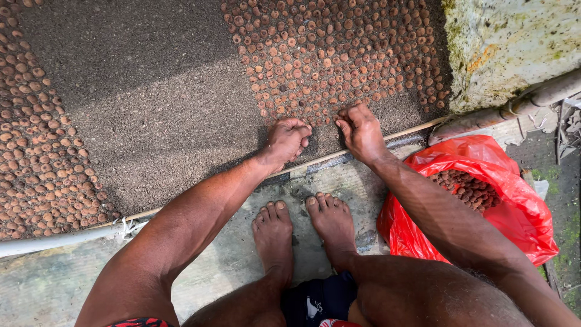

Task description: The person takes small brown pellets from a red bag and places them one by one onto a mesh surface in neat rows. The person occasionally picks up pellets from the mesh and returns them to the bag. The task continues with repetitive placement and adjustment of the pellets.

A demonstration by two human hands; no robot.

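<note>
Both hands down on gritty dark soil [157, 103]: left hand [287, 140] curled shut, contents hidden; right hand [362, 132] bent, fingertips pressing at round brown seeds [339, 60] packed flat. More seeds heaped inside crinkled red plastic bag [514, 206], right.

Both arms are bare, no sleeves, watch or rings on the left hand [287, 140] or right hand [362, 132]. Feet [305, 233] bare. Dark shorts [318, 301] with red-patterned trim at six o'clock.
</note>
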